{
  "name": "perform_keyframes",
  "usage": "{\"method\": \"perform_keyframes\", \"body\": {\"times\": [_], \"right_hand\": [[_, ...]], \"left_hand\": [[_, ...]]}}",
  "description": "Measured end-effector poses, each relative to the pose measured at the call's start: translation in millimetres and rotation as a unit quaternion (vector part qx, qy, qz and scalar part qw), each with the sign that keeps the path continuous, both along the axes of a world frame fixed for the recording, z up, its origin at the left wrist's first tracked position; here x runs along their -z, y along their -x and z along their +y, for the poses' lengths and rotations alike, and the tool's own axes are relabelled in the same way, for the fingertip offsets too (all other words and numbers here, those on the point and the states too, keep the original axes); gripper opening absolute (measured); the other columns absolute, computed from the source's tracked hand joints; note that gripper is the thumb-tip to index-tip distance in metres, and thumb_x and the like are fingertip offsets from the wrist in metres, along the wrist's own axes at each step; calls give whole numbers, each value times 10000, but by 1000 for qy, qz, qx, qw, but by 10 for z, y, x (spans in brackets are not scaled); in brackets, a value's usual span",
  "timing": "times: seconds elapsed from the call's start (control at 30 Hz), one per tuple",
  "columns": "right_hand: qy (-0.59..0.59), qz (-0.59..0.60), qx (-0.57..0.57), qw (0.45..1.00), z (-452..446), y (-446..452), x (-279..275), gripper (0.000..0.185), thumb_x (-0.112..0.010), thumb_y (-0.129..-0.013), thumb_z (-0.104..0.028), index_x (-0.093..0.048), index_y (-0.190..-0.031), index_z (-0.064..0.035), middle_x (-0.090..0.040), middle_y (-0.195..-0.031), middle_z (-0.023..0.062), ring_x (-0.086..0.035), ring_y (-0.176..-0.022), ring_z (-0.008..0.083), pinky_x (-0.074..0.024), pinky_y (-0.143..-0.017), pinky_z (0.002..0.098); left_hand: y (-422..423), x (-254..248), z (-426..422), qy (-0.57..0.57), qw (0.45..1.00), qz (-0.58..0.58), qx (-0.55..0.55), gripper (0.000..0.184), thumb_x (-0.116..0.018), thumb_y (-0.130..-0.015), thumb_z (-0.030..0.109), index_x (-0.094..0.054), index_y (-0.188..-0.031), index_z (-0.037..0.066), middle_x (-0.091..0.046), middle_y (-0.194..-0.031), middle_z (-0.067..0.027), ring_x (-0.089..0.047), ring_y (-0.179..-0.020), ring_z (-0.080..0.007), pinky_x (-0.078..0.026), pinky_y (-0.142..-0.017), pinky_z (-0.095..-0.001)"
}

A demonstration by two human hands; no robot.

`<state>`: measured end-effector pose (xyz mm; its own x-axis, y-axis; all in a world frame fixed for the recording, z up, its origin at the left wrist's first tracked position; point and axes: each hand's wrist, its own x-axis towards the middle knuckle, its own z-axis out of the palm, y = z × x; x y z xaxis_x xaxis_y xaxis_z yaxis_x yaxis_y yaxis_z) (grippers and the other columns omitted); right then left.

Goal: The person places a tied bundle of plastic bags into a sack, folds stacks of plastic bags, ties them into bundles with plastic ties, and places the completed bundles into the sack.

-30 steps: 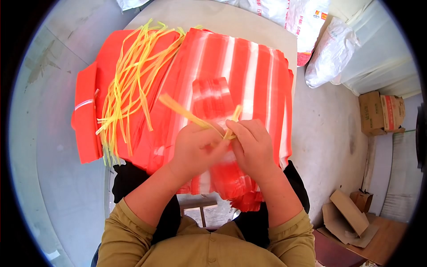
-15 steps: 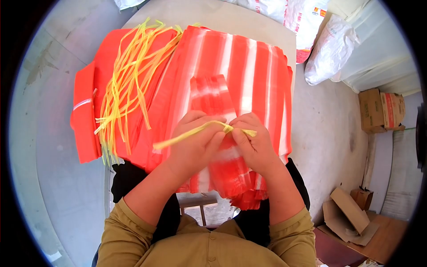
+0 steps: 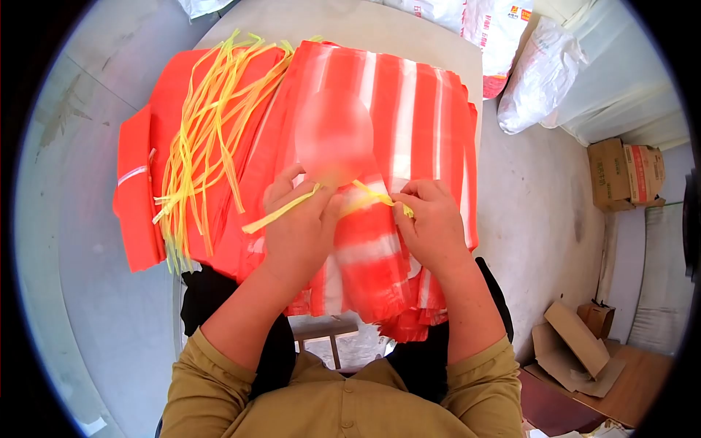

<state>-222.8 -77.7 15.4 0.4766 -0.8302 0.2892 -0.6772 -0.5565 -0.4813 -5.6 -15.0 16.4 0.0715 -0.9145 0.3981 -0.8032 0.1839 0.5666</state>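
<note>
A yellow plastic strip [image 3: 375, 195] runs across a folded bundle of red-and-white striped plastic [image 3: 369, 281], crossing over itself between my hands. My left hand [image 3: 301, 223] is closed on one side of the strip, and a loose end sticks out to the left. With thumb and fingers pinched, my right hand [image 3: 432, 220] grips the short other end. Beneath the bundle lies a wide stack of red-and-white striped plastic sheets [image 3: 405, 131]. The upper part of the bundle is blurred.
Many yellow strips [image 3: 212, 139] lie over red folded plastic [image 3: 139, 190] on the left of the table [image 3: 292, 18]. White sacks [image 3: 540, 77] stand at the back right. Cardboard boxes [image 3: 624, 175] and an opened carton [image 3: 573, 350] are at the right.
My hands have moved apart, drawing the yellow strip out across the bundle. The left hand shifted left and the right hand slightly right.
</note>
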Motion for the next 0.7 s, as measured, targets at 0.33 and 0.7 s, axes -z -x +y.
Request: {"method": "perform_keyframes", "body": {"times": [0.33,0.7], "right_hand": [[-18,14,-9,1000,13,21,56,118,-704,-862,-96,-714,-777,-16,-649,-887,98,-622,-893,303,-537,-781,424],[-90,79,54,991,-50,114,30,222,-639,-889,-177,-708,-745,-22,-610,-821,107,-625,-879,299,-532,-738,464]], "left_hand": [[77,22,-11,-214,828,512,78,162,-719,-980,52,-733,-1121,-25,-733,-1096,-56,-610,-927,-55,-497,-856,-230],[103,90,-20,-172,807,565,16,39,-670,-1001,50,-659,-1034,32,-700,-1002,-13,-606,-909,-62,-499,-837,-241]]}}
